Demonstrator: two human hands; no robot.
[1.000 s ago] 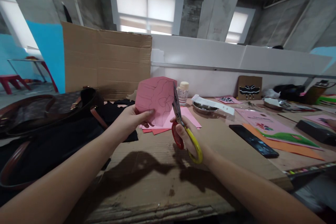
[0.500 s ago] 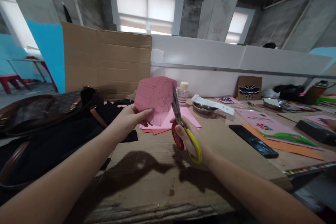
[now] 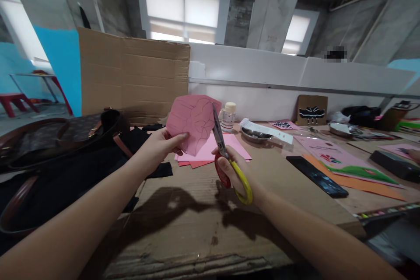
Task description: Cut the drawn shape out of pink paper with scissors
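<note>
A piece of pink paper (image 3: 192, 118) with a drawn outline on it is pinched at its lower left between the thumb and fingers of my left hand (image 3: 166, 142). My right hand (image 3: 231, 168) is closed round the handles of a pair of scissors (image 3: 219, 133), one loop red and the other yellow. The blades point up along the paper's right edge and look nearly closed; whether paper lies between them I cannot tell. Below and behind the held piece, pink and red sheets (image 3: 234, 145) lie on the cardboard-covered table (image 3: 183, 236).
A dark handbag (image 3: 65, 157) and black cloth lie at my left. Behind stand a cardboard panel (image 3: 138, 78) and a cup (image 3: 228, 116). To the right are a metal dish (image 3: 256, 135), a phone (image 3: 315, 176), a pink booklet (image 3: 341, 159) and a black box (image 3: 395, 164).
The pink paper has shifted slightly left and tilted with my left hand. The scissor blades lean a little further left. My right hand has barely moved.
</note>
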